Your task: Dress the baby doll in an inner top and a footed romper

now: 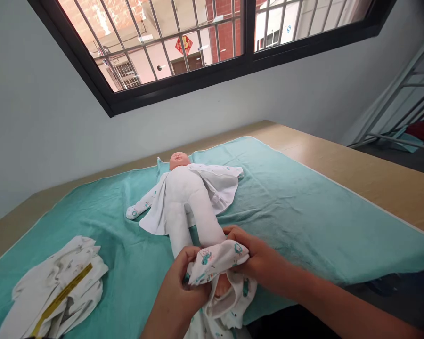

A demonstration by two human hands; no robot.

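Note:
A baby doll (185,188) lies face up on a teal towel (286,202), its white cloth body bare in front and its head farthest from me. Its arms are in an open white printed jacket (224,183), spread to both sides. White printed baby pants (217,261) are bunched around the doll's lower leg, and a bare foot (222,285) shows in an opening of the cloth. My left hand (189,285) is closed on the pants' left side. On the right side of the bunched cloth, my right hand (249,252) grips too, fingers touching the doll's leg.
Folded white printed clothes (67,278) with a yellow strip (65,292) lie at the left on the towel. A wooden tabletop (321,165) borders the towel, against a wall with a barred window (183,52). A metal frame (392,94) stands at the right.

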